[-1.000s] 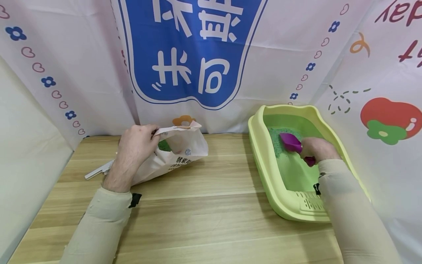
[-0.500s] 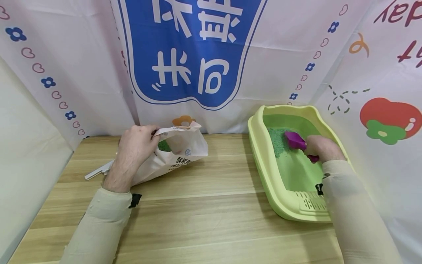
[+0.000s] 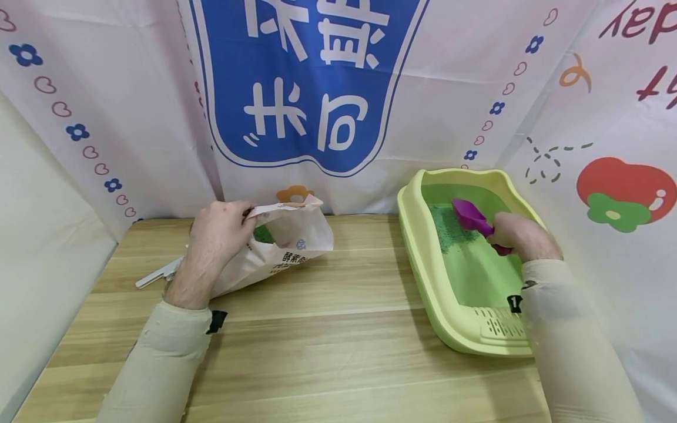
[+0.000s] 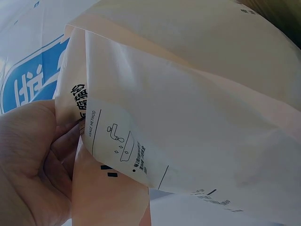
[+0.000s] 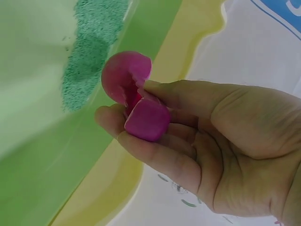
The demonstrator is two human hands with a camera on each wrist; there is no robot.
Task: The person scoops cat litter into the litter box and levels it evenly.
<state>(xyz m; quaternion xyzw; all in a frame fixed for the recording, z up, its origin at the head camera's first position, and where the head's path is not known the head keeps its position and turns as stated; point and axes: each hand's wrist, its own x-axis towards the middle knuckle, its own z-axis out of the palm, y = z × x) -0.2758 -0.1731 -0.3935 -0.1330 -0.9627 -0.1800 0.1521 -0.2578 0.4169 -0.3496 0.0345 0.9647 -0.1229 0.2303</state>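
My left hand (image 3: 219, 241) pinches the top edge of a white printed bag (image 3: 312, 229) that lies on the table with its mouth agape. Green granules (image 3: 263, 234) show inside it. In the left wrist view the fingers (image 4: 61, 160) are partly hidden behind the bag's folded film. On the right, my right hand (image 3: 523, 235) grips the handle of a purple scoop (image 3: 466, 212) over a light-green litter tray (image 3: 423, 264). Green litter (image 3: 449, 232) covers part of the tray's floor at the left. The right wrist view shows thumb and fingers around the scoop handle (image 5: 148, 120).
A white strip-like clip (image 3: 158, 275) lies on the wooden table (image 3: 328, 329), left of the bag and partly behind the left forearm. Printed cloth (image 3: 359, 182) hangs behind the table and along its right side. The tray has a slotted ledge (image 3: 502, 329) at its near end.
The scoop first shifted right, then rose and swung back left, now tilted differently above the litter. My right hand has moved slightly right and away. The left hand and bag have stayed still.
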